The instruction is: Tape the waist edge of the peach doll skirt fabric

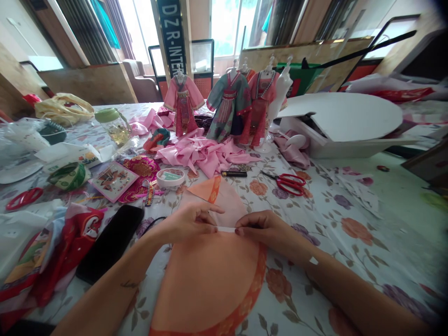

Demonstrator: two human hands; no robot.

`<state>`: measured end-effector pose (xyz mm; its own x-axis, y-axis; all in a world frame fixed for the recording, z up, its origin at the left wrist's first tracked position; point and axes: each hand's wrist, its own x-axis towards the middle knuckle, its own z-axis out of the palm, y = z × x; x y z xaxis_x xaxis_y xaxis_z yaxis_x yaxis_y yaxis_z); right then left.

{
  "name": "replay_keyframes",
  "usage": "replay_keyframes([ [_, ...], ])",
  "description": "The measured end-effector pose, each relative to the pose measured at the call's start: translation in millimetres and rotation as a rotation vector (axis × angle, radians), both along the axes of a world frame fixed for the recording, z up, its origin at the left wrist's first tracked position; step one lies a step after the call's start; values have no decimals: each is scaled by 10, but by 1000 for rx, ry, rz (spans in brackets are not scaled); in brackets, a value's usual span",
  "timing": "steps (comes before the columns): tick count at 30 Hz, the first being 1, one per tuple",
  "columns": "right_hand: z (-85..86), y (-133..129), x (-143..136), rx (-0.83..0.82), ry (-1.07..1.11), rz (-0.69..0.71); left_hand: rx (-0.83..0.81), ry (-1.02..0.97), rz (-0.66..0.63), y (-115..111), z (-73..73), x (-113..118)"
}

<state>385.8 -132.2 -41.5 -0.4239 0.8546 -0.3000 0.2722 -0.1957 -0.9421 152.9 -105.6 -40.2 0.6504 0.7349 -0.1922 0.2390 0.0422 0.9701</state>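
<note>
Jar [113, 125] of yellowish liquid, upper left of the frame.
My hands [198, 221] pinch white strip [226, 229] on orange fabric [210, 275].

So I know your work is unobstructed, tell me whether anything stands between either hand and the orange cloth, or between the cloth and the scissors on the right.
Nothing visible does. The left hand and right hand pinch the white strip on the cloth; only tablecloth separates it from the scissors.
</note>
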Motion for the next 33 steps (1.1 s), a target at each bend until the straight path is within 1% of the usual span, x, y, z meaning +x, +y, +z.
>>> replay_keyframes([
  [3, 12, -5, -4, -15, 7, 7, 0, 17, 25, 3, 10, 12],
  [7, 13, -5, -5, 6, 0, -1, 16, 49, 48, -5, 27, 13],
  [12, -37, 2, 6, 57, -21, 9, 94, 81, 20, -47, 63, 45],
  [14, -58, 3, 14, 70, -8, 26, 130, 110, 1, -68, 78, 93],
  [18, -70, -3, 21, 101, -2, 38, 141, 109, -9, -95, 88, 234],
  [22, -66, -19, 20, 140, -4, 35, 223, 105, 10, -97, 60, 347],
  [25, -65, -32, 21, 165, 2, 44, 247, 59, 28, -111, 35, 392],
  [29, -49, -41, 21, 179, 18, 57, 289, 47, 56, -155, 49, 405],
  [33, -7, -45, 18, 151, 28, 39, 328, 111, 122, -161, 112, 312],
])
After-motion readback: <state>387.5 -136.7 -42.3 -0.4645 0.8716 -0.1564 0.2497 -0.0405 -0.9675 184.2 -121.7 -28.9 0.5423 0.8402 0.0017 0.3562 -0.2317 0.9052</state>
